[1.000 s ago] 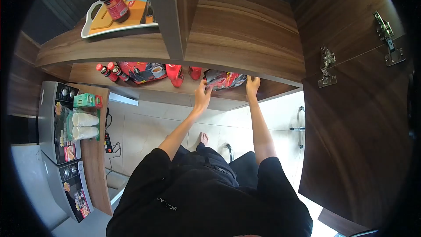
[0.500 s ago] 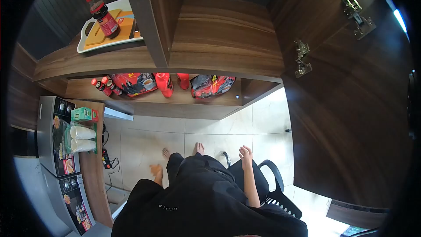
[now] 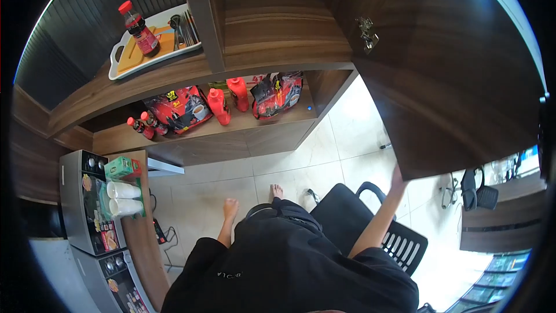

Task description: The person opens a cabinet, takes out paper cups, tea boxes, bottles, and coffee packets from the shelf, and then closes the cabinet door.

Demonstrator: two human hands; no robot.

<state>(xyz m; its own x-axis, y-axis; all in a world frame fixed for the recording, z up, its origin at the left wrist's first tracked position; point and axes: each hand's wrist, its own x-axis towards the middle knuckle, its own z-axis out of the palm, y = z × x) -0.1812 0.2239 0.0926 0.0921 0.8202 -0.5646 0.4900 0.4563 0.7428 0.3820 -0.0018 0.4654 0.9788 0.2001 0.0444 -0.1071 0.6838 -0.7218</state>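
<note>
At the far left of the frame, a grey appliance (image 3: 87, 203) stands beside a narrow wooden desk (image 3: 142, 243). On the desk lie a green box (image 3: 123, 167) and two stacked white cups (image 3: 123, 198).

In the upper left, a white tray (image 3: 124, 64) rests on the upper shelf (image 3: 174, 75). It carries an orange board (image 3: 139, 52) and a red-capped sauce bottle (image 3: 139, 29), which stands upright.

Below it, the lower shelf (image 3: 231, 133) holds, from left to right: small red-capped bottles (image 3: 145, 126), a red and black bag (image 3: 176, 110), two red bottles (image 3: 227, 99), and a second red and black bag (image 3: 277, 94). This second bag stands upright near the right end of the lower shelf, well apart from both hands.

At lower centre, the left hand (image 3: 230, 208) hangs low beside the person's black clothing, fingers loosely extended, holding nothing. A black chair (image 3: 359, 220) stands just right of the person.

At centre right, the right hand (image 3: 397, 181) is raised to the lower edge of the open cabinet door (image 3: 452, 81) and touches it. The fingers are hidden behind the door edge, so it cannot be determined whether they grip the door or only press on it. Metal hinges (image 3: 366, 32) are fixed to the inner face of the door in the upper centre of the frame.
</note>
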